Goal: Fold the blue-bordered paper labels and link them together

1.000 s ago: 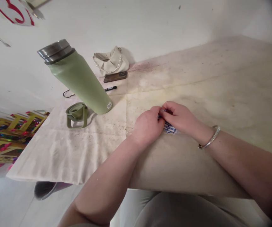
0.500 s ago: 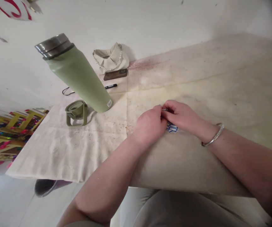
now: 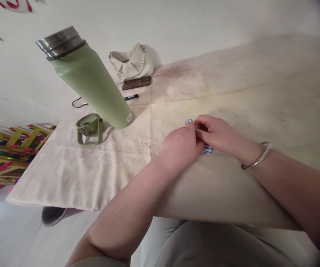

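My left hand (image 3: 180, 144) and my right hand (image 3: 218, 130) meet over the table, fingers pinched together. Between them is a small flat white piece with blue outlined markings (image 3: 208, 149), perhaps a sticker or a patch. One end of it pokes out beyond my left fingers and another shows below my right fingers; the rest is covered by my hands. A bracelet circles my right wrist. Left of my hands stands a tall green bottle (image 3: 93, 83) with a bare steel neck, and its green lid (image 3: 90, 128) with a carrying loop lies beside it.
Against the wall sits a cream handbag (image 3: 132, 65) with a pearl strap, a phone (image 3: 136, 83) in front of it. A black pen (image 3: 131, 97) lies partly behind the bottle. A creased cloth (image 3: 115, 170) covers the table; a bin (image 3: 52, 216) stands below its left edge.
The view has shifted slightly. My hands have moved a little rightward relative to the table, and an end of the blue-and-white piece now shows above my left fingers.
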Demonstrator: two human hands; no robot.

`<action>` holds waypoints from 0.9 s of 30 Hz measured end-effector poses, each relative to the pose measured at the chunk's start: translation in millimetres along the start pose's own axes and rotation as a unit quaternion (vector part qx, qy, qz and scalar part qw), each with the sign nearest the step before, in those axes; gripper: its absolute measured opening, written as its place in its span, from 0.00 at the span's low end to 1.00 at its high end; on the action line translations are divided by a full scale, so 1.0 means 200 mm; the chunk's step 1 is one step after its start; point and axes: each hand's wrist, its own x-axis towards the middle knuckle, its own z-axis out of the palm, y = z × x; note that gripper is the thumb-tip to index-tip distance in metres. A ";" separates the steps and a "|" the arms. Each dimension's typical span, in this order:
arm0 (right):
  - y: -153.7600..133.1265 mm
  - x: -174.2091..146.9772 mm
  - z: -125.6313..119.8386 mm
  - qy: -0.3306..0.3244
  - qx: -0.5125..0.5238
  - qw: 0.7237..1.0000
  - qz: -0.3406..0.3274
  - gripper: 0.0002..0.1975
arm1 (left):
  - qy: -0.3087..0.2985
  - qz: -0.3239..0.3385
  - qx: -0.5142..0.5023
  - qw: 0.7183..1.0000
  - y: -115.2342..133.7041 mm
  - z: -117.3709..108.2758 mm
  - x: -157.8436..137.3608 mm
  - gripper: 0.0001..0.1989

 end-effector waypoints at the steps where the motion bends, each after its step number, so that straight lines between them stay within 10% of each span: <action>1: 0.00 0.00 0.00 -0.001 -0.001 1.000 -0.001 0.05 | -0.001 -0.001 0.002 1.000 0.00 0.00 0.00 0.15; 27: 0.00 -0.02 0.01 -0.006 0.005 1.000 -0.003 0.04 | -0.013 0.014 0.016 1.000 0.02 0.01 -0.04 0.16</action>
